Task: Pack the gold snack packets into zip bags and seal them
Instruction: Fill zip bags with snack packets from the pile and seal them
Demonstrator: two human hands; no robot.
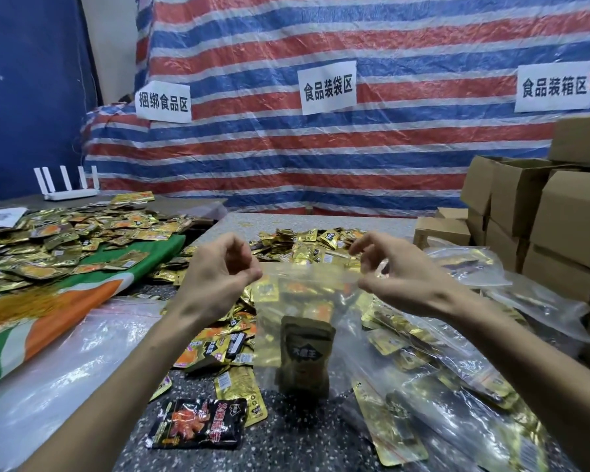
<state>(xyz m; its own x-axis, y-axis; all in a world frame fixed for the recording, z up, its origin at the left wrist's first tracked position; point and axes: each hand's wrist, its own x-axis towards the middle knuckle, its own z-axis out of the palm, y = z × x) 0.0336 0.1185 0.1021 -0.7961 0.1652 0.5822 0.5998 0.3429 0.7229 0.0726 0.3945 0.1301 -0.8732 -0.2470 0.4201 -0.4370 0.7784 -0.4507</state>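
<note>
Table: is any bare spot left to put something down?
Two bare patches: the dark speckled tabletop near the person, between the black-and-red snack packet and the filled zip bags on the right; and the pale far strip behind the gold packet pile, left of the cardboard boxes. The middle, under the held zip bag, and the green-orange cloth are crowded with packets.

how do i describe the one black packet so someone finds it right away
Look at the dark speckled table top, at its near edge. Left of the clear zip bag that hangs upright lies a flat black foil packet with an orange-red picture. The loose packets around it are gold; it alone is black.
</note>
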